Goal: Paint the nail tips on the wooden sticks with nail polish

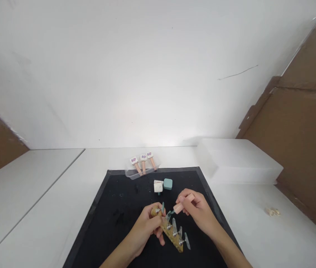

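Note:
My left hand [146, 225] is closed around the upper end of a tan nail-tip display stand [178, 243], which lies slanted over the black mat. Several clear false nail tips [174, 225] stand up from it on small metal posts. A nail polish brush [178, 208] with a pale pink handle is pinched in my right hand [198, 213]. Its green-coated end meets, or nearly meets, one nail tip [168, 216] near my left fingers; that tip looks partly green. Beyond my hands are a white-topped square bottle [158, 187] and a teal square piece [168, 184].
A clear plastic tray [131, 175] at the mat's back edge holds three pink-handled polish bottles [143, 163]. The black mat [105, 223] lies on a white table. A white box [241, 160] stands back right, and small cream-coloured pieces [273, 211] lie at the right.

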Available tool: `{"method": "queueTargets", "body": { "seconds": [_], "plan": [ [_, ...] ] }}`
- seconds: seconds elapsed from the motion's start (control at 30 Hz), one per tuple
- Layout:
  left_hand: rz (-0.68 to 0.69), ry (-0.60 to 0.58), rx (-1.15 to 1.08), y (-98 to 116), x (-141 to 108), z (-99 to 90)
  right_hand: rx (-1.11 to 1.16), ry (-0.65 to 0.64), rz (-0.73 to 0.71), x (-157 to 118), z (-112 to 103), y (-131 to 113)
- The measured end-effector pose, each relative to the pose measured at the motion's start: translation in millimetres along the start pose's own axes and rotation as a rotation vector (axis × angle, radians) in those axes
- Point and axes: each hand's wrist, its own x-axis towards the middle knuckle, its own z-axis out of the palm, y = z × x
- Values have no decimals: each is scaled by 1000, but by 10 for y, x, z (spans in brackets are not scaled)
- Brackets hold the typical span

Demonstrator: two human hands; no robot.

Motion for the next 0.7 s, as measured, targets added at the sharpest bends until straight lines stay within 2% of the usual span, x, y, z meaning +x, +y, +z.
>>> {"method": "queueTargets", "body": {
  "seconds": [0.17,0.33,0.43,0.53,0.63,0.7],
  "plan": [
    [-7,-6,7,9,-8,6,-7,-64,-13,-8,0,8],
    [-8,0,4,14,-16,14,-1,-3,18,3,5,-19],
    [-17,-6,4,16,-19,15,55,-22,39,1,-1,-25],
    [-12,-21,14,24,-18,15,-11,-52,11,-8,2,-29],
    [-2,-20,13,28,-12,14,-80,-14,-36,-13,5,-25],
    [-10,-15,10,30,-9,15,-46,10,-34,-16,1,-14]
  ]
}}
